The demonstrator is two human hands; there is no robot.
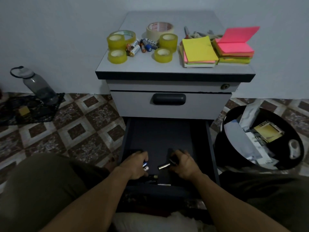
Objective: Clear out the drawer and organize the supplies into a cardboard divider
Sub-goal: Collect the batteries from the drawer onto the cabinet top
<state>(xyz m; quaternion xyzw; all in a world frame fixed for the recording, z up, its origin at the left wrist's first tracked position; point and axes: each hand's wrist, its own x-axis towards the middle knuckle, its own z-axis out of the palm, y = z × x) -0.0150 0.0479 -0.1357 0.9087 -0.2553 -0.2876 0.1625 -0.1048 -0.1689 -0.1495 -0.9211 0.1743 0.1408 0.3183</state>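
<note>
Bottom drawer pulled out; batteries bunched near its front wall. Left hand curls around a blue battery; right hand grips a dark piece. Bare floor behind. Bin crowds right edge.

Six tape rolls, two sticky-note stacks, one bottle, one bin

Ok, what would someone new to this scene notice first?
The bright pink sticky notes and yellow tape rolls on the cabinet top catch the eye first. Below, the left hand and right hand grip small batteries in the open dark drawer. A black bin of papers stands right of it.
</note>
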